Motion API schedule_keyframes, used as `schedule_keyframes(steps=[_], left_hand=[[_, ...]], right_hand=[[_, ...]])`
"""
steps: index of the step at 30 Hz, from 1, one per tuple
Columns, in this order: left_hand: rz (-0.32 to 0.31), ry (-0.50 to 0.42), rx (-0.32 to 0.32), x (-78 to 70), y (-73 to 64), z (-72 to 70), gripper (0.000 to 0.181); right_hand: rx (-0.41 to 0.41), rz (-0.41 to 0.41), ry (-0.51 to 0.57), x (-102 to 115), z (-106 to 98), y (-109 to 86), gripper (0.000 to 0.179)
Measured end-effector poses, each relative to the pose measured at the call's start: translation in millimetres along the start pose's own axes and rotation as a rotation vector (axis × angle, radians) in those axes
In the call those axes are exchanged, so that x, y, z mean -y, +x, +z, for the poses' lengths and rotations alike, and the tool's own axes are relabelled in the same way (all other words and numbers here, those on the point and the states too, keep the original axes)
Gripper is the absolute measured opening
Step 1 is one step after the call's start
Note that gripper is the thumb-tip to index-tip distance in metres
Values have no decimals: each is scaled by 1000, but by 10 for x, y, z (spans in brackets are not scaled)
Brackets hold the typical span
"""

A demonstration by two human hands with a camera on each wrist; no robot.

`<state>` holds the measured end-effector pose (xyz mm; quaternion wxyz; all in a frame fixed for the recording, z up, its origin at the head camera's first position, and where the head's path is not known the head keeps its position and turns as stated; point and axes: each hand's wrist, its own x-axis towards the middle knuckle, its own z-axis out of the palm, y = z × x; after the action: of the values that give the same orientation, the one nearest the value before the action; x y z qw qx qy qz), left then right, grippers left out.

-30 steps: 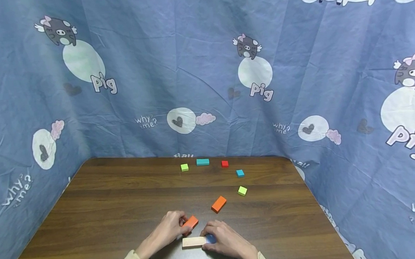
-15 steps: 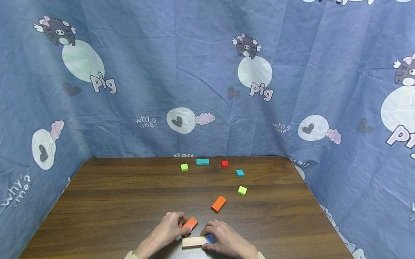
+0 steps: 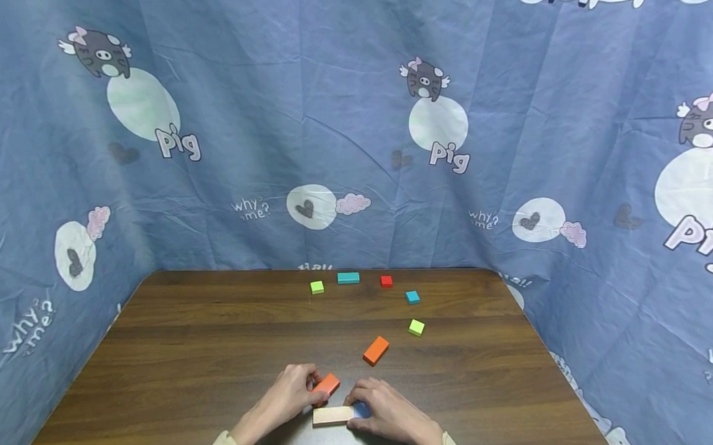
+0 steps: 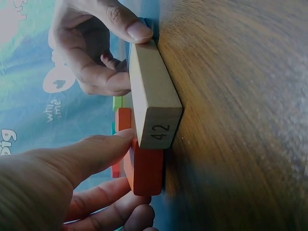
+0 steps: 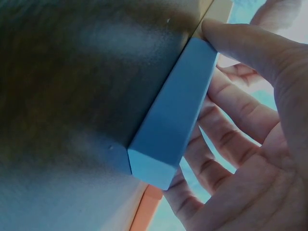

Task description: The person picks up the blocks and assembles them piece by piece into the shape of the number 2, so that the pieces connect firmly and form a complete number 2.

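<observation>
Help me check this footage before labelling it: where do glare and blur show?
Head view: pale glare on the table near the bottom edge; left wrist: the 42 on the wooden block is readable, the table soft toward the picture's right; right wrist: hazy glare, table blurry, blue block crisper.

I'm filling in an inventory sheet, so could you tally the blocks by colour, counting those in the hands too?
Orange blocks: 2
Lime green blocks: 2
Blue or teal blocks: 3
Red block: 1
Bare wood block: 1
Total: 9
</observation>
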<state>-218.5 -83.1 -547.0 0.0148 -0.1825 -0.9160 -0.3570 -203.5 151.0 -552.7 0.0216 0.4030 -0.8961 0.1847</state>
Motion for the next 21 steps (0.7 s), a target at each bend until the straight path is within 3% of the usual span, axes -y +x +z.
schedule_keyframes(steps=[21], left_hand=[[-7, -9, 27, -17, -12, -9, 23]], right_hand=[[28, 45, 9, 10, -3, 17, 24]])
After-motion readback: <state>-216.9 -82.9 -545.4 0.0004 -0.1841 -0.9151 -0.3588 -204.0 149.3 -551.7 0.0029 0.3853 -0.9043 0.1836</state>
